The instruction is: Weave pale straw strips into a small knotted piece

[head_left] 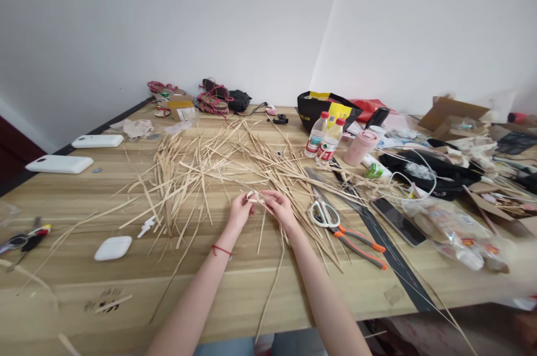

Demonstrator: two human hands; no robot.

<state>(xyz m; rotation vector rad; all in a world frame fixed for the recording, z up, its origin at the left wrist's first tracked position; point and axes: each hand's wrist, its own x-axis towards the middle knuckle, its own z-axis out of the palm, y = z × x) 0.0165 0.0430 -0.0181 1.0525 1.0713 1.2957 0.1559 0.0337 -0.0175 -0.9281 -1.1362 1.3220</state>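
Both my hands meet over the middle of a wooden table [235, 283]. My left hand [240, 211], with a red string at the wrist, pinches a thin pale straw strip [257, 197]. My right hand [278, 206] is closed on the same strip from the other side, and the strip is bent into a small loop between the fingers. A long strand [272, 283] trails from the hands down toward the table's front edge. A wide heap of loose straw strips [210, 168] is spread just beyond the hands.
White-handled scissors [324, 214] and orange-handled pliers [361, 239] lie right of my hands. Two water bottles [323, 136], a pink cup [359, 146], a phone [397, 220] and bagged clutter fill the right side. White cases [112, 247] lie at left.
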